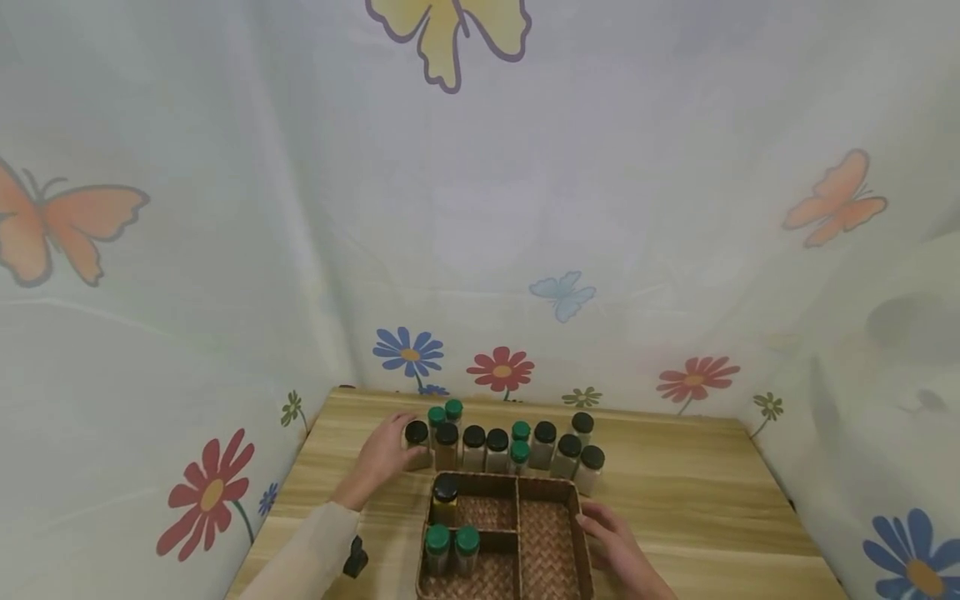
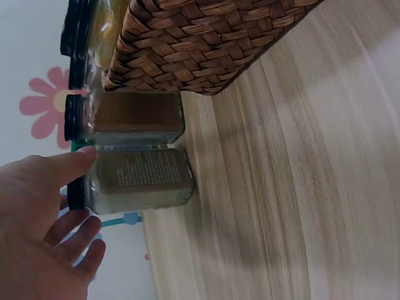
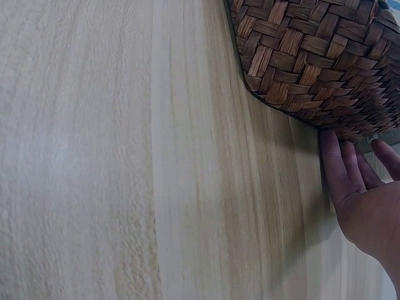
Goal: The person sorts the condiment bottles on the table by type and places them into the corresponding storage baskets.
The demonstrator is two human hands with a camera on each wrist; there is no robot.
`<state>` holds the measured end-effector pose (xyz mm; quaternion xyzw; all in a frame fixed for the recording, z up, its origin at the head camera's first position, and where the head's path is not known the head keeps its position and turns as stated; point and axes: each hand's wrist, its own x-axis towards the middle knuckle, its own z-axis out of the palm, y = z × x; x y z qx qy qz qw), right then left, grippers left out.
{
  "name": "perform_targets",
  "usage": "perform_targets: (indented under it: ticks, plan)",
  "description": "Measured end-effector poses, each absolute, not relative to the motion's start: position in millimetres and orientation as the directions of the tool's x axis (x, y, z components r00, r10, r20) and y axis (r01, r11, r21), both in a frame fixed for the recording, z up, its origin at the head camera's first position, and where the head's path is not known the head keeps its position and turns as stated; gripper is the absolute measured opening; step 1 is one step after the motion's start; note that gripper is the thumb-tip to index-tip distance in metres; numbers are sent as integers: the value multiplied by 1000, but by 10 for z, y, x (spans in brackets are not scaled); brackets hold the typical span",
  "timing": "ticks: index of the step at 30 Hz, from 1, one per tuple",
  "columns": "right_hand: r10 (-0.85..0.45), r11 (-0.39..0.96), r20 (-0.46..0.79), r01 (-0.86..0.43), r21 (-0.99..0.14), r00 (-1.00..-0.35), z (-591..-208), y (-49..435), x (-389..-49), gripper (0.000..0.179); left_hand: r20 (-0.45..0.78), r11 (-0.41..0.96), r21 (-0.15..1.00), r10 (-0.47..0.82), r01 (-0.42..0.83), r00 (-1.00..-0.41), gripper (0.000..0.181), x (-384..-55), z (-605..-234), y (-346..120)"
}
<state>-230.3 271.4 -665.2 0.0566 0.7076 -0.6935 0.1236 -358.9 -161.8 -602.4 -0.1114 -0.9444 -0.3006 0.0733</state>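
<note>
My left hand (image 1: 386,454) is around the leftmost black-lidded spice jar (image 2: 140,181). Its thumb lies by the lid and neck; the other fingers are spread loosely on the far side, and no firm grip shows. Beside it stands a jar of brown spice (image 2: 137,115). My right hand (image 1: 615,546) touches the right wall of a woven divided basket (image 1: 547,542) with straight fingers (image 3: 337,165). Inside the basket are a black-lidded jar (image 1: 445,500) at the back left and two green-lidded jars, one of them the left jar (image 1: 437,550), in the front left compartment.
Several more jars with black or green lids, such as a black-lidded jar (image 1: 543,444), stand behind the basket on the wooden table (image 1: 675,492). A small black object (image 1: 356,557) lies left of the basket. Printed fabric (image 1: 480,208) encloses the back and sides.
</note>
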Motion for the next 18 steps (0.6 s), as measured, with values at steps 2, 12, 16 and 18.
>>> perform_targets:
  ticks: [2,12,16,18]
  plan:
    - [-92,28,-250,248,-968,-964,-6652,2710,-2298,58,198,785,568,163,248,-967,67,-3616,-6035,-1621]
    - [-117,12,-238,238,-971,-964,-6663,2677,-2296,61,243,732,617,172,289,-955,53,-3557,-5988,-1741]
    - [-111,29,-246,244,-969,-963,-6656,2697,-2273,63,210,715,643,182,276,-961,53,-3509,-5830,-1792]
    - [-104,35,-249,246,-969,-963,-6658,2709,-2265,63,195,702,659,187,270,-963,53,-3490,-5731,-1812]
